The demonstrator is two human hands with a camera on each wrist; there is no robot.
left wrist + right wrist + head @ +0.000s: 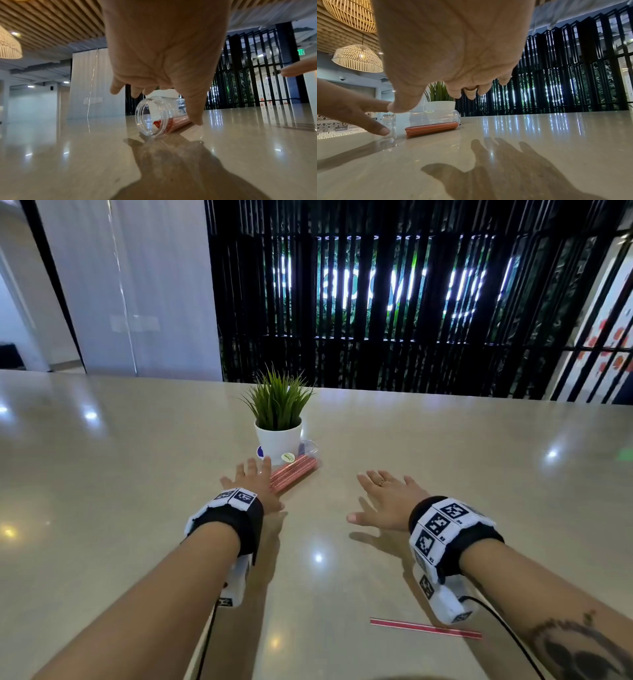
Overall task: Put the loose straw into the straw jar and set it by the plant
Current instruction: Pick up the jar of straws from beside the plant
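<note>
A clear straw jar (298, 465) (154, 116) (435, 121) lies on its side on the beige table, just in front of the potted plant (278, 419) (439, 98). Several red straws lie inside it. Its open mouth faces my left hand (251, 479) (154, 75), which hovers over that end with straight spread fingers, gripping nothing. My right hand (383, 498) (453, 67) floats flat over the table to the right of the jar, fingers spread, empty. One loose red straw (425, 628) lies flat near the front edge, under my right forearm.
The glossy table (120, 474) stretches wide on both sides. A blue and white round thing (260, 451) sits partly hidden behind my left fingers, by the plant pot. Black slatted screens and a white curtain stand beyond the far edge.
</note>
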